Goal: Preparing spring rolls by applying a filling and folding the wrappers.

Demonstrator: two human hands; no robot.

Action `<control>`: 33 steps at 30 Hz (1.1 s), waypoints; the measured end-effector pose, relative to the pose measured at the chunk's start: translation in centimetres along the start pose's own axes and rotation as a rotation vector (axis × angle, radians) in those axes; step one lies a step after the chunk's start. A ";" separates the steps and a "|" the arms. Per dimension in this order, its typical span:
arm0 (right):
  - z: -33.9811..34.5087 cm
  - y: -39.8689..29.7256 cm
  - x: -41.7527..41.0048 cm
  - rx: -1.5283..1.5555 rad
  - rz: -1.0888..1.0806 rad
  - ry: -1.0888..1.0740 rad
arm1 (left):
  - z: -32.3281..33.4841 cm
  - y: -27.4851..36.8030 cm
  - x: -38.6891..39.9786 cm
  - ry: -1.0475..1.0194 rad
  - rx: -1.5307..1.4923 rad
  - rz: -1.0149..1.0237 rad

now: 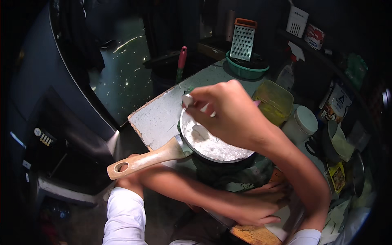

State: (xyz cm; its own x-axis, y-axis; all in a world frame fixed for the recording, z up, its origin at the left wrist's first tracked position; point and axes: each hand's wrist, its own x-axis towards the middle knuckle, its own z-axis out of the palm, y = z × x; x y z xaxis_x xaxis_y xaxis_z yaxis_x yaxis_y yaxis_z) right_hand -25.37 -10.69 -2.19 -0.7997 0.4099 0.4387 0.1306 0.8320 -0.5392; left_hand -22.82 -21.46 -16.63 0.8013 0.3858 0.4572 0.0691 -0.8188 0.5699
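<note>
My right hand (229, 113) is raised over a saucepan (219, 161), closed around a metal utensil (187, 99) whose end shows at the fingers; its lower part is hidden or unclear. White, wet, grainy food (222, 150), resembling rice, fills the pan. The pan's wooden handle (153, 159) points left, above my left forearm. Crossing below the pan, my left hand (260, 209) reaches to the right, thumb apart. Its other fingers lie in shadow beside an orange item (276, 175), and whether they grip anything is unclear. A wooden board (255, 235) lies below that hand.
The pale worktop (159, 119) has a chipped edge. Behind stand a box grater (243, 41) in a green basin (248, 72) and a spray bottle (286, 75). At right are a yellowish container (272, 102), a lidded white jar (301, 122), scissors (311, 146) and food packets (337, 102).
</note>
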 end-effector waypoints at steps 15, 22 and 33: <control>-3.0 6.2 -2.5 0.185 -0.110 0.165 | -1.2 0.5 -0.6 -0.068 0.073 -0.088; -2.6 7.4 -2.6 0.593 0.142 0.135 | -1.7 0.7 0.0 -0.125 0.063 -0.110; -3.6 5.7 -2.8 0.698 0.317 0.378 | -1.6 0.6 -0.3 -0.139 0.070 -0.097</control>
State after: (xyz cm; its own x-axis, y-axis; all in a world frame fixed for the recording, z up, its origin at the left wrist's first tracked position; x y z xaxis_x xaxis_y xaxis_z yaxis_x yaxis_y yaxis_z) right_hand -20.29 -5.74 -3.90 -0.5209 0.7846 0.3361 -0.1752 0.2871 -0.9418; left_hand -23.98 -21.38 -15.27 0.8629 0.4062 0.3006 0.1878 -0.8100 0.5555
